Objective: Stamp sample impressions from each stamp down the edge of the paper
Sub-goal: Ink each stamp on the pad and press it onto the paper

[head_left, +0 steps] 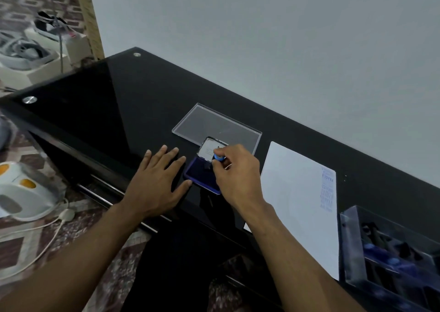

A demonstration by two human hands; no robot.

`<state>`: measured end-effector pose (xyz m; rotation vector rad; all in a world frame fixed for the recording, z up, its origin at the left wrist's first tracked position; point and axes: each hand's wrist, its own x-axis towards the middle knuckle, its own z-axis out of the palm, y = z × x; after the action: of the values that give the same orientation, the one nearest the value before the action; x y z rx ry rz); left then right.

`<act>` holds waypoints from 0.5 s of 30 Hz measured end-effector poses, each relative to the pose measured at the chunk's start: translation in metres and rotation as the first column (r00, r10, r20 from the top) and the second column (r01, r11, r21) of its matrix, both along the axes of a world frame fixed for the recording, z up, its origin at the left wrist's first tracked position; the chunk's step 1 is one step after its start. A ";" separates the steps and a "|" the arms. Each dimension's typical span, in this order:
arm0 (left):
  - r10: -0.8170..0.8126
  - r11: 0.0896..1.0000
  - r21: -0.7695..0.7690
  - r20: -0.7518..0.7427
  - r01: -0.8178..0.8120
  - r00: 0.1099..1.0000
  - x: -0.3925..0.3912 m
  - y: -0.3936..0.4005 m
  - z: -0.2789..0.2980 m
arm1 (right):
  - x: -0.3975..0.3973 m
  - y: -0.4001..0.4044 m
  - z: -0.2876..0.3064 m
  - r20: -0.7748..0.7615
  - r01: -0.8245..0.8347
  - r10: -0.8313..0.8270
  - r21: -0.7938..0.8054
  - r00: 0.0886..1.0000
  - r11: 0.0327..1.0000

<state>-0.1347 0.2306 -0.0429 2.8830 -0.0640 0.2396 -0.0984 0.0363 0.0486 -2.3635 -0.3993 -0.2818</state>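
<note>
The right hand pinches a small stamp with a round blue top. The fingers are bunched tight around it, so only the blue knob peeks out. The stamp is down on the ink pad, which sits right under the hand. The ink pad is a flat blue box with its lid flipped open at the back. The lid looks silver and shiny inside.

The left hand lies flat on the table with the fingers spread wide. Its thumb touches the near left corner of the ink pad.

The paper is just to the right of the right hand. It is a plain white sheet, smooth and flat. A row of blue stamp marks runs down its right edge. The marks are too blurry to read.

The table is black glass, dark and glossy, with round silver bolts at the corners. Behind the ink pad lies a clear plastic cover, flat and shaped like a rectangle. At the far right sits a clear plastic box with dark and blue things inside, too blurry to tell apart.
</note>
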 end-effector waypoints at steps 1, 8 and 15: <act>0.003 1.000 0.010 0.000 -0.003 1.000 0.000 0.000 -0.001 | 0.001 0.001 -0.001 0.002 -0.004 0.004 -0.017 1.000 1.000; 0.010 1.000 0.025 0.009 -0.010 1.000 0.000 -0.001 -0.001 | 0.002 0.008 -0.011 -0.049 -0.050 0.045 -0.109 0.998 0.993; 0.018 0.999 0.031 0.001 -0.018 1.000 0.000 -0.002 0.001 | 0.007 0.006 -0.006 -0.070 -0.080 0.070 -0.144 0.995 0.986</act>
<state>-0.1344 0.2283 -0.0424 2.9150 -0.0427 0.2457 -0.0918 0.0425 0.0422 -2.4869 -0.4917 -0.1448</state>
